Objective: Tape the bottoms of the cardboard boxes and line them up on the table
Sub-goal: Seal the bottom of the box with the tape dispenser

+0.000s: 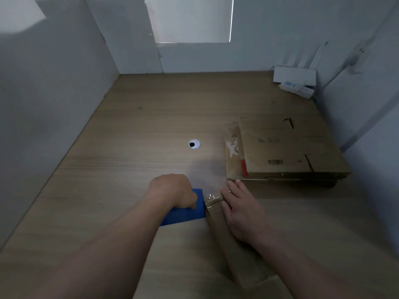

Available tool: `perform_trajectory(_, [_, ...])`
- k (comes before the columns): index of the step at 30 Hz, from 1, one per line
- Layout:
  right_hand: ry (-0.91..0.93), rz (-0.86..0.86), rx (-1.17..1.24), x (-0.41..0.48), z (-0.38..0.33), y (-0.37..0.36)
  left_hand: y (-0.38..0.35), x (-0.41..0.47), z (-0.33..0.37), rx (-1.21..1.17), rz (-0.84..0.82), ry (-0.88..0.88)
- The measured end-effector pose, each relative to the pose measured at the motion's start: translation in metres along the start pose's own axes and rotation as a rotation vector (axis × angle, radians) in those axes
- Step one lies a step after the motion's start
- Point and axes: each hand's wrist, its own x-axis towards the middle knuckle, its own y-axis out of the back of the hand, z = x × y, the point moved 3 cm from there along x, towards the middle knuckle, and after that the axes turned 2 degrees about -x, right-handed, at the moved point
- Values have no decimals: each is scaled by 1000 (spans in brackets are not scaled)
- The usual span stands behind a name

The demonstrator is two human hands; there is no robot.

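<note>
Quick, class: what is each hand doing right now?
Left hand: closed, gripping the blue tool.
Right hand: open, pressing flat on the cardboard box.

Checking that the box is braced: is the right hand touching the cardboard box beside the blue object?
Touching. The head view shows the right hand lying flat on the cardboard box, fingers straight.

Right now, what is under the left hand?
A blue object on the table, next to the cardboard box that the right hand presses. The left hand grips its far end and covers it, so its kind cannot be told.
</note>
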Motion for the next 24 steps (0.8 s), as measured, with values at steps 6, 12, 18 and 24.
perform_trajectory(6, [-28,-17,17,-3,1,0,-25,-8,24,134,97,-68])
perform_trajectory(12, [-1,-13,-6,0,4,-4,-52,-3,-38,58,240,9])
perform_trajectory(18, [-29,40,-35,1,2,-8,-95,-15,-108,-141,390,75])
perform_trajectory(24, [-47,23,-61,1,4,-10,-154,-14,-141,-25,478,117])
